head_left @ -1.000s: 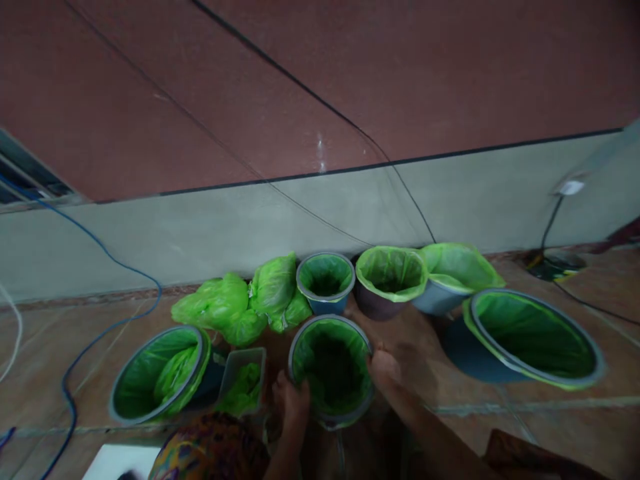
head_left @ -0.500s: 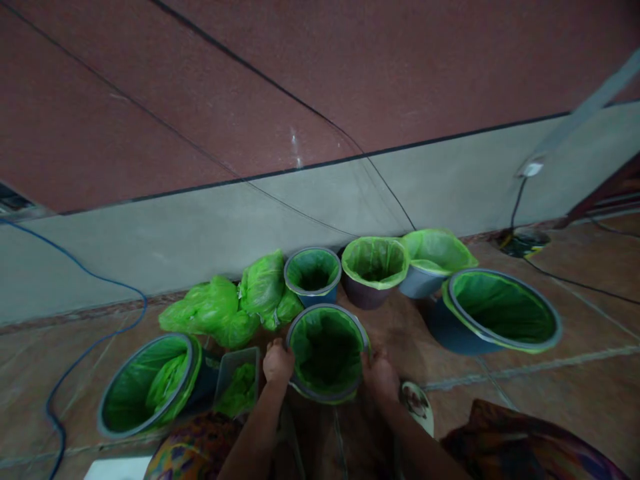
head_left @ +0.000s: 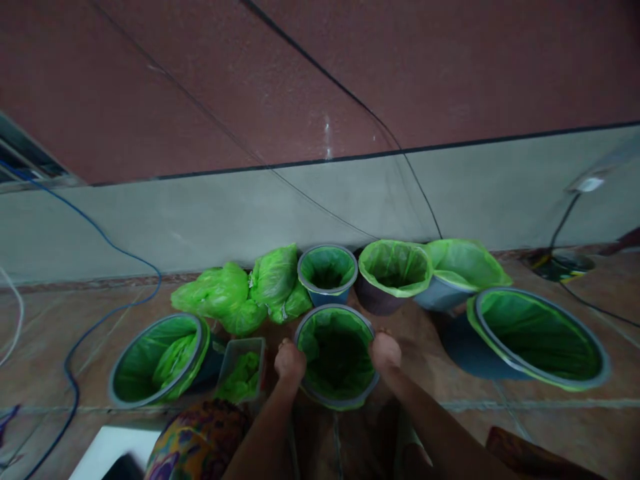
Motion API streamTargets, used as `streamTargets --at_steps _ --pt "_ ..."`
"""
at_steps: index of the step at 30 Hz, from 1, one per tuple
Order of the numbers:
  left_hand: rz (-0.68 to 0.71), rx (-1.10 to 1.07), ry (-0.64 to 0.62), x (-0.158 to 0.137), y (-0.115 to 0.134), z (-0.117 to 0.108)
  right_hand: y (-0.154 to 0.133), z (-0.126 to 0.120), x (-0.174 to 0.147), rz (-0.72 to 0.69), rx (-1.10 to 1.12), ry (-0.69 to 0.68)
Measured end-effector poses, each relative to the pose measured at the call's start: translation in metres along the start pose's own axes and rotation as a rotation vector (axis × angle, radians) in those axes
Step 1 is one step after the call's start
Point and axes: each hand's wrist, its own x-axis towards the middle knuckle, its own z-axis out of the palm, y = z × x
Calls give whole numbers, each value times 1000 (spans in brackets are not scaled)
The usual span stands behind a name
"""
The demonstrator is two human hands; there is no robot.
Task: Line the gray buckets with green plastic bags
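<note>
A round trash bin (head_left: 336,400) with a grey rim and a green liner (head_left: 313,333) inside stands between my knees. My left hand (head_left: 291,360) is closed at the left side of its rim. At the right side, my right hand (head_left: 385,350) is also closed at the rim. Whether the fingers grip only the rim or the liner's folded edge too, I cannot tell. Just behind stands a smaller blue bin (head_left: 327,297) with a green liner. To the left of my left hand, a clear plastic tub (head_left: 262,367) contains crumpled green plastic (head_left: 241,379).
A maroon bin (head_left: 377,300), a pale grey bin (head_left: 440,299) and a large blue bin (head_left: 480,357), all lined, stand right. Left are stuffed green bags (head_left: 225,293) and another lined bin (head_left: 120,401), tilted in view. A blue cable (head_left: 95,323) crosses the tiles; a wall (head_left: 210,227) rises behind.
My view has turned, so most things sit farther right in the picture. Both hands stay at the bin's sides, the right one a little higher along the rim.
</note>
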Motion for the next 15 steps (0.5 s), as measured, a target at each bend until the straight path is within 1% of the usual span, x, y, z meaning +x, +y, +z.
streamTargets --at_steps 5,11,15 --pt "-34 -29 -7 0 0 0 2 1 -1 -1 -48 26" --pt "75 -28 -43 5 -9 -3 3 -1 -1 -43 -83 6" --pt "108 -30 -53 7 -12 -5 4 -1 0 -105 -118 8"
